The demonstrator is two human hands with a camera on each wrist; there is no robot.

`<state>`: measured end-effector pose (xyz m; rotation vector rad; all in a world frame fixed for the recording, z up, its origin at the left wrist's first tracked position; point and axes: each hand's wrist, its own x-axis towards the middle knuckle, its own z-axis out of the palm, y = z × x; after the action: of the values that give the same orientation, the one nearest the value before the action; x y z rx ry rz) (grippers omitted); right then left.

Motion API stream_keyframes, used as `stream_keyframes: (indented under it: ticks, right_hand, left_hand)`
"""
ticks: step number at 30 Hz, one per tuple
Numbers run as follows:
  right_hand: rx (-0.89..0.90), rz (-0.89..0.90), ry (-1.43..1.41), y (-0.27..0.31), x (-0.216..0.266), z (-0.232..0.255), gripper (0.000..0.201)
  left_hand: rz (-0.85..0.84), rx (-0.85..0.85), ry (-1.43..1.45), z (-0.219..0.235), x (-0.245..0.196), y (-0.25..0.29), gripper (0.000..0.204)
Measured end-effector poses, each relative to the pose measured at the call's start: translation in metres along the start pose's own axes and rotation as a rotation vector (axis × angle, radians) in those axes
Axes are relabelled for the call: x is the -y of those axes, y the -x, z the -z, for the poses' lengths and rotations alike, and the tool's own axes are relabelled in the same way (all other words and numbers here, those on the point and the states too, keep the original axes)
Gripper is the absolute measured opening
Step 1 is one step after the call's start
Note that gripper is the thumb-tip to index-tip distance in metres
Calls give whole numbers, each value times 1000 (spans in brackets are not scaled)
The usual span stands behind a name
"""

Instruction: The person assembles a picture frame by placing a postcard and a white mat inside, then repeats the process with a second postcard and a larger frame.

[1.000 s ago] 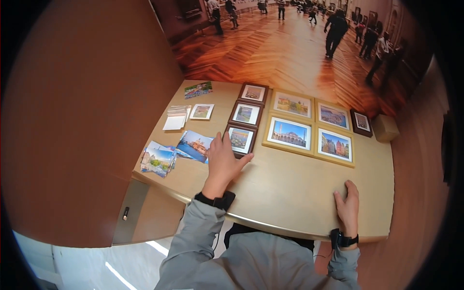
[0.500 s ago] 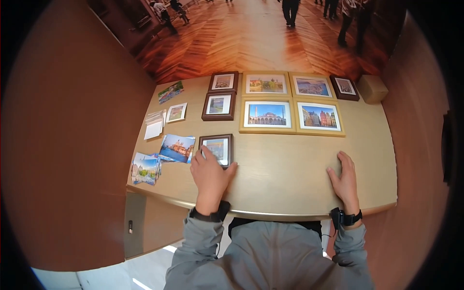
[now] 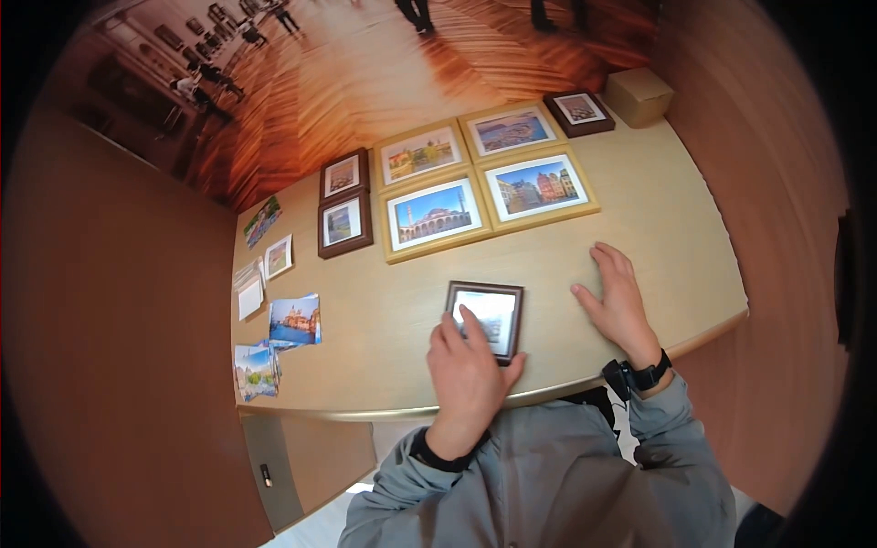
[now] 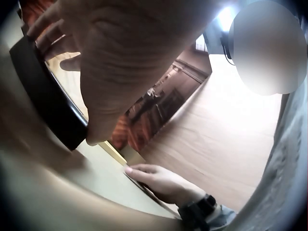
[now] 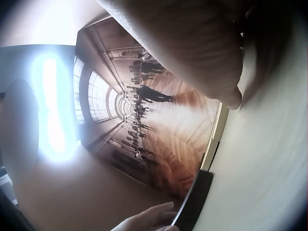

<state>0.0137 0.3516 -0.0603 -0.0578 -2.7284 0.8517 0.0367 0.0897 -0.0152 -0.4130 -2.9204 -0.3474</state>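
In the head view, my left hand lies over the near left part of a dark picture frame, thumb at its near right corner and fingers over its left side and glass. The left wrist view shows the frame's dark side beside that hand. My right hand is at the table's right part, fingers loosely extended, holding nothing. The right wrist view shows the frame's edge beside the left fingers.
Several yellow frames form a block behind, with two dark frames left of it. Another dark frame and a box are at the back right. Photos and white cards lie at the left.
My left hand and the dark frame have moved together, away from the column of dark frames, rightward to the front middle of the table. My right hand has hardly moved over the table.
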Motion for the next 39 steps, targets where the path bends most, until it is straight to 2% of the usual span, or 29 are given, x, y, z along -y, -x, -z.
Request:
stream_keyframes:
  ticks: [5,9,11,12,13,15,18,19,21,22,26,28,31,35,37,39]
  right_hand:
    - [-8,-9,-39,0,-3,3,61]
    - [-17,1,-55,0,-2,6,60]
    - [-11,-2,-55,0,-1,6,59]
    - [-9,2,-50,0,0,6,59]
    - [-7,7,-46,0,0,6,59]
    - [1,5,-32,-1,-1,5,60]
    - [16,-4,-11,-2,1,4,61]
    - [22,-20,-1,-2,3,4,62]
    - [39,-36,11,-1,9,5,64]
    - [50,-59,22,0,14,5,66]
    - [142,1,20,6,47,3,75]
    - [279,140,38,7,74,1,83]
    - [371,234,-3,10,92,-12,89]
    - [393,265,67,9,83,-21,93]
    - [410,207,84,7,71,-14,97]
    - [417,181,112,2,60,-1,97]
  left_hand:
    - [-89,70,16,-3,-28,-18,103]
    - [-99,51,145,9,-10,-26,98]
    - [111,302,411,29,7,-34,97]
    - [117,259,498,27,26,-31,94]
    - [260,335,773,26,42,-28,79]
    - [252,354,1030,24,72,-26,62]
    - [367,368,1167,23,98,-19,51]
    - [372,363,1170,23,108,-18,51]
    - [461,206,1227,21,124,-15,48]
    - [524,88,1305,16,124,-16,40]
    - [554,37,1327,9,136,-16,36]
    - [557,48,1208,1,138,-14,33]
    - [535,92,1091,-10,143,-14,35]
    - [498,80,878,-15,139,-17,37]
    - [369,48,556,-10,131,-20,40]
    - [349,62,462,2,117,-28,41]
